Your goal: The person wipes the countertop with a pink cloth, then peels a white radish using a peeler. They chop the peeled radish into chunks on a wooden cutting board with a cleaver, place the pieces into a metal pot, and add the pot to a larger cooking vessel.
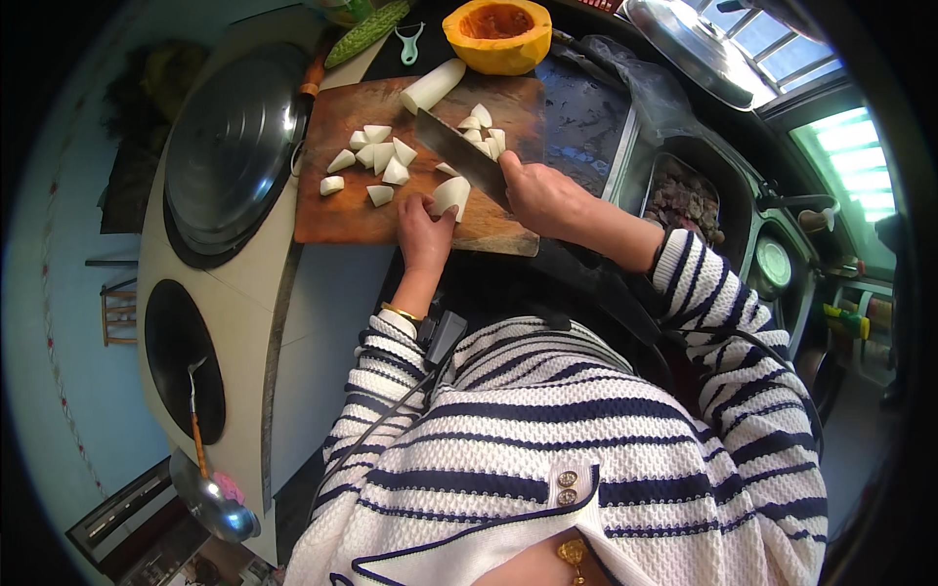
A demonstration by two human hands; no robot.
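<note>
My right hand [541, 194] grips a cleaver-like kitchen knife [462, 157], its broad dark blade slanting up and left over the wooden cutting board [330, 220]. With its fingertips, my left hand [427, 227] holds a larger piece of peeled white radish [451, 196] near the board's front edge. Cut white chunks [382, 155] lie in a loose group left of the blade, and more chunks [480, 117] lie beyond it, partly hidden by it. A longer length of peeled white radish [434, 84] rests at the board's far edge.
Behind the board are a hollowed half pumpkin [506, 55], a green peeler [410, 45] and a bitter melon [366, 33]. A large lidded wok [234, 154] stands left, with a ladle [220, 509] nearer me. At right, a sink holds a container of meat-like pieces [681, 194].
</note>
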